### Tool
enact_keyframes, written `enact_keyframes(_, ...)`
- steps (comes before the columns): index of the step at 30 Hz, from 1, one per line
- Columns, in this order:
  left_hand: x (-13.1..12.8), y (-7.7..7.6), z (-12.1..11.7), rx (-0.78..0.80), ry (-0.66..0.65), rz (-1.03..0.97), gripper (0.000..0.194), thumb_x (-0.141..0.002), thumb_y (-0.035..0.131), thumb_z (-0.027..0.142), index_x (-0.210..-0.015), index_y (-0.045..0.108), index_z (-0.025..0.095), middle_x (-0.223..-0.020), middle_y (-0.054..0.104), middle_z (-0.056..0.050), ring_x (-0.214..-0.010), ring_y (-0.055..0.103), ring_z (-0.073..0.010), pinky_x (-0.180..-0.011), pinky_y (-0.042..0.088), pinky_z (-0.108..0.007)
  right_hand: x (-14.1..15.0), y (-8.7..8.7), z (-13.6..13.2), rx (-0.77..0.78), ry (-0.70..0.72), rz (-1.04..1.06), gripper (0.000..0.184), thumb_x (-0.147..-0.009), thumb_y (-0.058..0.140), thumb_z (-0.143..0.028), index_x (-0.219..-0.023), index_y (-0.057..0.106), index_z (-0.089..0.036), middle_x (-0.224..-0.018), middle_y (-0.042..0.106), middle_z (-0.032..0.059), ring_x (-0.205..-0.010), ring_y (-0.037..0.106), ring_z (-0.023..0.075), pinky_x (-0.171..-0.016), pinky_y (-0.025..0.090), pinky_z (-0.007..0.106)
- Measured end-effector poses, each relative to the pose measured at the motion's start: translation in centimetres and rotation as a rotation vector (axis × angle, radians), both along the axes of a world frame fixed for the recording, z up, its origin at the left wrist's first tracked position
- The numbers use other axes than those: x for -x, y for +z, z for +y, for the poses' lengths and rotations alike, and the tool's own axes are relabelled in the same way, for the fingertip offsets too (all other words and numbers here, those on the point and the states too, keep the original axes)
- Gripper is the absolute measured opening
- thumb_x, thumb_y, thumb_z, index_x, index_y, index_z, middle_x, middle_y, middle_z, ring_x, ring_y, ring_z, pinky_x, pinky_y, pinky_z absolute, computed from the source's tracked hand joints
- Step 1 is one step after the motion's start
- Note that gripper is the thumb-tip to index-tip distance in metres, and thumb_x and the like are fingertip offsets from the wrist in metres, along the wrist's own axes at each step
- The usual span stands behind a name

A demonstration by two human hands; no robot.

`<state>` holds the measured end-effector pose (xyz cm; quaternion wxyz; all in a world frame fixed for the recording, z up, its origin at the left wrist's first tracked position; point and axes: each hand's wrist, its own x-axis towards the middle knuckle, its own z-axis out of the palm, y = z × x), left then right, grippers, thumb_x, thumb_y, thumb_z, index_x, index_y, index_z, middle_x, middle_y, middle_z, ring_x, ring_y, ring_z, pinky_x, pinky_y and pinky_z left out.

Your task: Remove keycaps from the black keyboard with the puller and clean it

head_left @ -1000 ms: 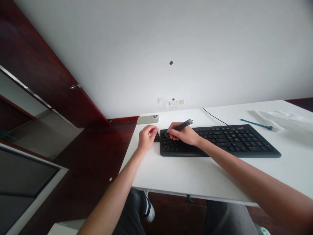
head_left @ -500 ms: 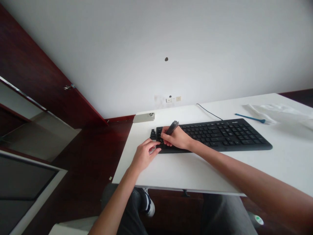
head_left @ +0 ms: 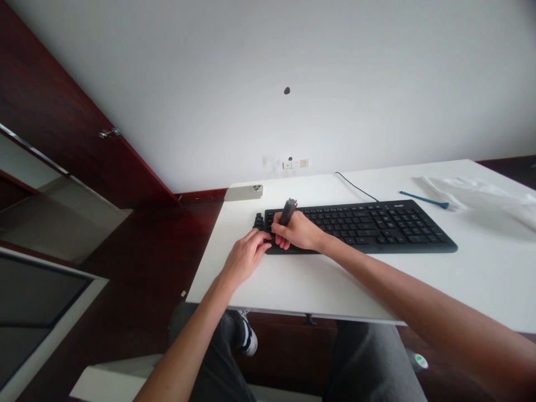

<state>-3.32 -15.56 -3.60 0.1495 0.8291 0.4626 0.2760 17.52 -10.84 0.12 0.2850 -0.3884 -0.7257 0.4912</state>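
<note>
A black keyboard (head_left: 368, 223) lies on the white table (head_left: 318, 279). My right hand (head_left: 297, 231) is closed round a dark pen-like tool (head_left: 287, 211), its tip down on the keyboard's left end. My left hand (head_left: 247, 254) rests on the table with its fingertips against the keyboard's front left corner, fingers curled; whether they hold anything I cannot see. A few small black loose pieces (head_left: 258, 221) sit just left of the keyboard.
A phone (head_left: 243, 192) lies face down at the table's far left corner. A blue stick (head_left: 424, 199) and a clear plastic bag (head_left: 477, 190) lie at the far right. The keyboard's cable (head_left: 355, 190) runs back toward the wall. Dark wooden floor and cabinet are on the left.
My left hand has moved from beside the loose pieces down to the keyboard's front left corner. The tool in my right hand has tipped from lying flat to nearly upright.
</note>
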Motion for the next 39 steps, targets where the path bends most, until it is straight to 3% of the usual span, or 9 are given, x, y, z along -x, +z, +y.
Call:
enact_keyframes(6, -0.1, 0.0, 0.0, 0.016, -0.017, 0.005, 0.013, -0.104, 0.051, 0.022, -0.111, 0.062, 0.022, -0.107, 0.064, -0.005, -0.091, 0.064, -0.018, -0.081, 0.049, -0.031, -0.3, -0.2, 0.5, 0.087, 0.047, 0.021, 0.02, -0.091, 0.054, -0.022, -0.072, 0.058, -0.019, -0.065, 0.072, 0.0053, -0.056, 0.068, 0.0156, -0.053, 0.057, 0.025)
enact_keyframes(11, -0.1, 0.1, -0.1, 0.019, -0.025, -0.006, 0.013, -0.103, 0.051, 0.02, -0.111, 0.061, 0.021, -0.105, 0.063, -0.004, -0.088, 0.062, -0.017, -0.081, 0.048, -0.03, -0.9, -0.2, 0.9, -0.128, 0.084, -0.024, 0.022, -0.093, 0.055, -0.026, -0.072, 0.059, -0.018, -0.064, 0.067, 0.0021, -0.055, 0.061, 0.0121, -0.056, 0.049, 0.024)
enact_keyframes(14, -0.1, 0.1, -0.1, 0.018, -0.02, -0.009, 0.012, -0.101, 0.053, 0.02, -0.11, 0.061, 0.021, -0.099, 0.06, -0.003, -0.083, 0.058, -0.0161, -0.077, 0.047, -0.029, -1.1, -0.4, 1.1, -0.137, 0.106, -0.02, 0.025, -0.096, 0.051, -0.03, -0.075, 0.058, -0.019, -0.065, 0.066, 0.0012, -0.056, 0.059, 0.0122, -0.056, 0.047, 0.025)
enact_keyframes(20, 0.1, 0.1, -0.1, 0.036, -0.01, -0.063, 0.01, -0.098, 0.06, 0.024, -0.107, 0.061, 0.02, -0.088, 0.054, 0.0, -0.078, 0.054, -0.0151, -0.074, 0.046, -0.028, -1.1, 0.3, 0.7, -0.348, 0.163, -0.132, 0.018, -0.094, 0.055, -0.024, -0.076, 0.055, -0.02, -0.07, 0.066, 0.0001, -0.061, 0.053, 0.0113, -0.062, 0.04, 0.025)
enact_keyframes(29, 0.0, -0.1, -0.1, 0.076, 0.026, -0.141, 0.016, -0.096, 0.063, 0.023, -0.111, 0.061, 0.02, -0.091, 0.059, -0.002, -0.079, 0.058, -0.0155, -0.072, 0.048, -0.028, -0.5, -0.4, 0.4, -0.155, 0.18, 0.001, 0.027, -0.098, 0.052, -0.034, -0.076, 0.057, -0.019, -0.067, 0.065, -0.0002, -0.059, 0.059, 0.0121, -0.059, 0.045, 0.025)
enact_keyframes(39, -0.1, 0.3, 0.2, 0.065, -0.025, -0.158, 0.012, -0.095, 0.065, 0.022, -0.105, 0.07, 0.021, -0.094, 0.061, -0.004, -0.082, 0.059, -0.0163, -0.074, 0.049, -0.028, 1.0, -1.2, -0.6, -0.114, -0.054, 0.006, 0.035, -0.099, 0.048, -0.033, -0.066, 0.054, -0.02, -0.058, 0.065, 0.0008, -0.049, 0.058, 0.0117, -0.055, 0.044, 0.025)
